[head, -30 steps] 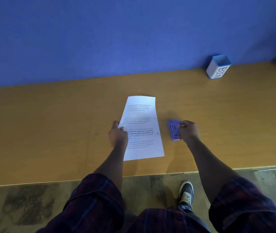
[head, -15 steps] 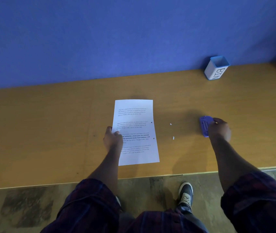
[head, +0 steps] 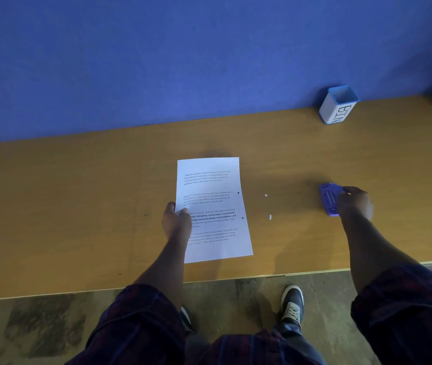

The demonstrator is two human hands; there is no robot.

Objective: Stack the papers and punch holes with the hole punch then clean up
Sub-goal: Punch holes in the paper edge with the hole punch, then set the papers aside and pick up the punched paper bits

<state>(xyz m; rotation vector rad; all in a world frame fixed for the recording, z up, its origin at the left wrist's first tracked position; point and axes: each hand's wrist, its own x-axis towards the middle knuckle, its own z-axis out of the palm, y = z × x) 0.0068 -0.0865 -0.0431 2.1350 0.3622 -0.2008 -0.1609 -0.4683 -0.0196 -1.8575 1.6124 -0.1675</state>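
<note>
Papers (head: pixel 211 201) lying flat mid-worktop (head: pixel 64 206), printed side up, two holes showing near the right edge. Looks like a thin stack, can't tell sheet count. Handling: light, floppy, prob slides easily on the smooth top, so pin w/ flat fingers or pinch an edge, not the middle. Creases if grabbed hard.

Left hand (head: pixel 176 222) is resting on the papers' left edge, fingers curled over it, thumb side on the sheet. Pinning or pinching, can't tell which; not lifting.

Punch (head: pixel 329 198) sitting on the worktop well right of the papers. Small, rigid plastic, prob light; take it by the long sides. Right hand (head: pixel 354 204) is covering its right side, fingers bent around it, so gripping or at least touching; can't tell if weight is off the worktop.

Two white chads (head: pixel 268 206) lying between papers and punch, apart from both. Tiny, near weightless, will scatter w/ any air; sweep or press w/ a fingertip instead of pinching.

Bin (head: pixel 338 105) standing at the back wall, far right, open top.

Judging: punching done, cleanup starting.
</note>
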